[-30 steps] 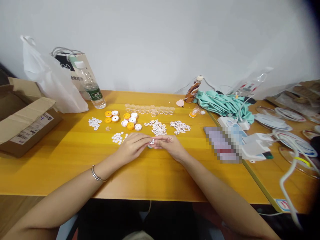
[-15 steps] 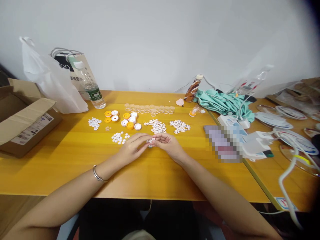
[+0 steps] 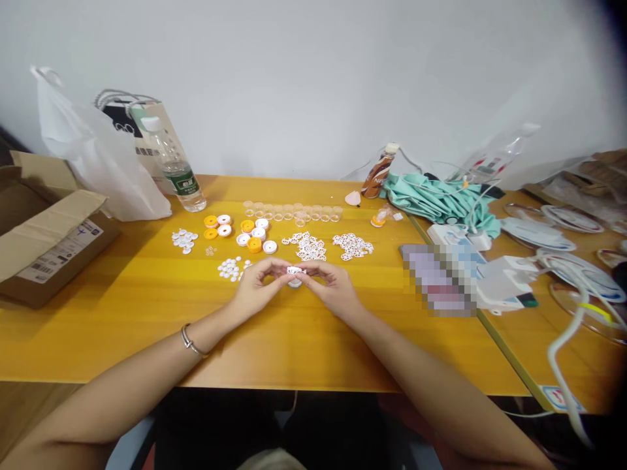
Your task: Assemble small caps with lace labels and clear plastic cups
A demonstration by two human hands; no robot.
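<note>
My left hand [image 3: 262,282] and my right hand [image 3: 327,282] meet over the front half of the table, fingertips pinching a small white openwork plastic piece [image 3: 294,269] from both sides. Just below it shows a small pale round part [image 3: 294,282]; whether it is joined to the white piece I cannot tell. Past my fingers lie two piles of white openwork pieces [image 3: 311,248]. Near my left hand is a scatter of small white discs [image 3: 230,268]. Orange and white round caps [image 3: 254,245] stand behind that hand.
A row of clear cups [image 3: 294,212] runs along the back. At left stand a cardboard box [image 3: 59,241], a plastic bag [image 3: 102,156] and a water bottle [image 3: 181,176]. At right are a coffee bottle [image 3: 379,173], green cloth [image 3: 435,202], a blurred-out phone [image 3: 435,281] and a white cable [image 3: 563,346].
Both hands have turned slightly, and the white piece now sits more level between the fingertips. The pale round part shows more plainly under it. The view has shifted a little.
</note>
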